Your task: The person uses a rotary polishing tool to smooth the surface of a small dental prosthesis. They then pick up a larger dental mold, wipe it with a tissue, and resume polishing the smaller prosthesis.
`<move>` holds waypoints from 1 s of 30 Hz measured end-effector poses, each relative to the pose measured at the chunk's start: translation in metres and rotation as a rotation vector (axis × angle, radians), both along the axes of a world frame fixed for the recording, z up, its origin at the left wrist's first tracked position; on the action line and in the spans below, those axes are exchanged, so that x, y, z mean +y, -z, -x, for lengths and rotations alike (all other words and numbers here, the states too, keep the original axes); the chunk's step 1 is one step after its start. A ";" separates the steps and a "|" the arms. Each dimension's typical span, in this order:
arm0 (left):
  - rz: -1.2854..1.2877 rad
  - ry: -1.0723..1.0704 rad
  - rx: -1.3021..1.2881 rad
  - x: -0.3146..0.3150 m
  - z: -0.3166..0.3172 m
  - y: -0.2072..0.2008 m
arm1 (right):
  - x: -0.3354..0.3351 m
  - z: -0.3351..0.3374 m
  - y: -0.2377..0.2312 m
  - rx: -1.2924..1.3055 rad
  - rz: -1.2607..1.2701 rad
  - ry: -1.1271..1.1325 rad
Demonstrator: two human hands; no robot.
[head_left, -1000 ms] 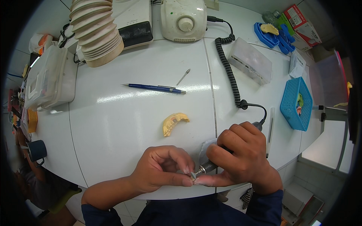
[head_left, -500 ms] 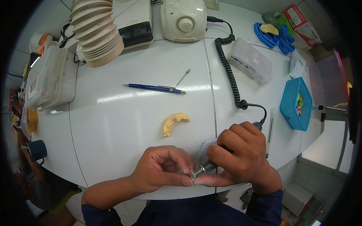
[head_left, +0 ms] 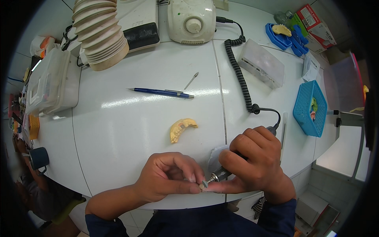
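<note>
Between the thumb and fingertips of my left hand is a small tan piece, mostly covered and too small to name surely. My right hand wraps round a dark rotary handpiece, its thumb stretched toward the left fingertips. The handpiece's small grey grinding wheel is at the tan piece; whether they touch I cannot tell. Beyond my hands lies a yellow curved dental model. A whitish object, partly hidden, sits behind the handpiece.
A coiled black cord runs from the white control unit to the handpiece. Farther off lie a blue mechanical pencil and a metal bur. A ribbed hose hangs at upper left; a blue basket stands right.
The grinding wheel and the tan piece have shifted slightly against each other, with the wheel now a little farther right. My right hand has tilted slightly. Both grips stay the same.
</note>
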State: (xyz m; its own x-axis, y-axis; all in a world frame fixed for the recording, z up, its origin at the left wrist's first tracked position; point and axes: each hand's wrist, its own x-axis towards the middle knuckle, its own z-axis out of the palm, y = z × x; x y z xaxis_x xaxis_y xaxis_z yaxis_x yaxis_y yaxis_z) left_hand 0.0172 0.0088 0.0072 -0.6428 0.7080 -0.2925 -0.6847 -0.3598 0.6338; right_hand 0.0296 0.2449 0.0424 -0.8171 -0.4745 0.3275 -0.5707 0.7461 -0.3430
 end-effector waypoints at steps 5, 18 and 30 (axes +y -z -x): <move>-0.012 -0.005 -0.002 0.001 0.000 0.000 | 0.000 0.000 0.000 0.005 -0.001 -0.009; -0.142 -0.002 0.043 -0.003 -0.003 0.013 | -0.001 0.001 0.005 0.081 0.007 -0.006; -0.130 -0.005 0.043 -0.003 -0.003 0.013 | -0.001 -0.001 0.001 -0.009 -0.009 -0.012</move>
